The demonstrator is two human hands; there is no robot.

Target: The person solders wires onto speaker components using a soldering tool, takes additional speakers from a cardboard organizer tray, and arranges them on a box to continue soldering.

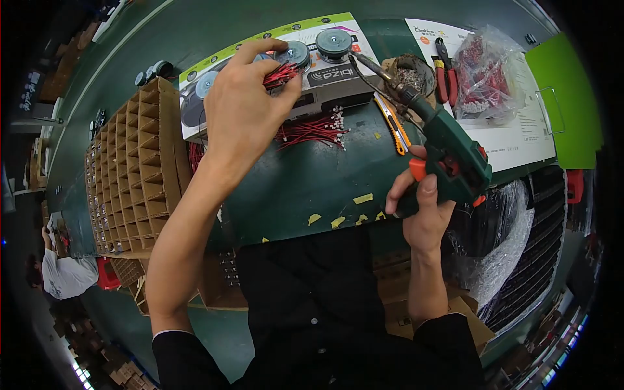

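My right hand point(424, 211) is closed around the handle of a green soldering gun point(458, 146) with an orange trigger. Its thin metal tip points up and left, close to a round grey speaker point(333, 42) lying on a printed box point(335, 91). In my left hand point(244, 110) is a bundle of red and black wires point(281, 75), pinched between thumb and fingers. The left fingertips reach to a second round speaker point(296, 53). Further left, another round speaker point(207, 83) is partly covered by that hand. More red wires with white connectors point(315, 131) lie below the box.
A cardboard divider crate point(133, 175) stands at left. Near the solder pot point(409, 75) are a utility knife point(391, 125), red-handled pliers point(446, 78) and a plastic bag of red wires point(486, 78). Yellow scraps point(338, 222) lie along the front edge. A person point(65, 273) is at far left.
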